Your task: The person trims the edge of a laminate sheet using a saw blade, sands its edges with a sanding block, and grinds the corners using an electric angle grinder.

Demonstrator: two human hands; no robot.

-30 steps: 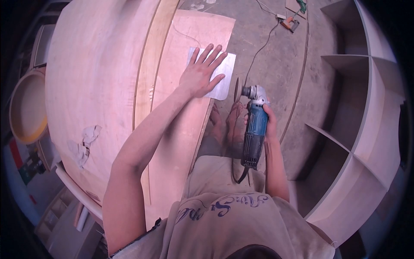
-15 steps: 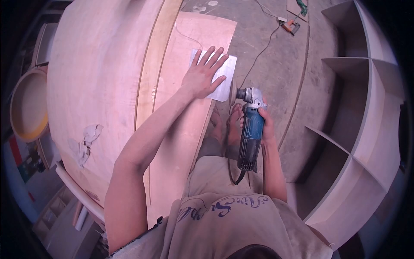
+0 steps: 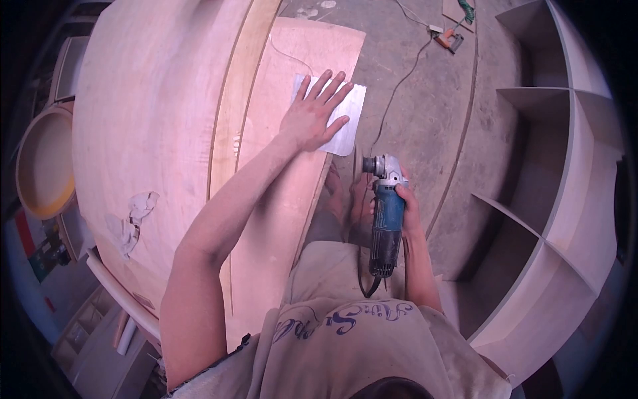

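My left hand (image 3: 312, 120) lies flat with its fingers spread on a thin white rectangular sheet (image 3: 346, 136), pressing it against the pale wooden board (image 3: 292, 50). One rounded corner of the sheet juts past the board's right edge. My right hand (image 3: 410, 203) is wrapped around the body of a blue and black angle grinder (image 3: 389, 213), held upright with its silver head at the top. The grinder's disc, seen edge-on, faces left, just below and beside the sheet's corner. Its cable curls down against my shirt.
A curved grey shelf unit (image 3: 558, 169) with open compartments stands to the right. On the concrete floor (image 3: 425, 120) lie a cable and an orange air tool (image 3: 447, 41) with a green hose. Torn paper (image 3: 141, 207) lies on the large panel (image 3: 156, 100) at left.
My right hand and the grinder have moved down, so the disc has gone from beside the sheet's edge to below its corner. My left hand stays on the sheet.
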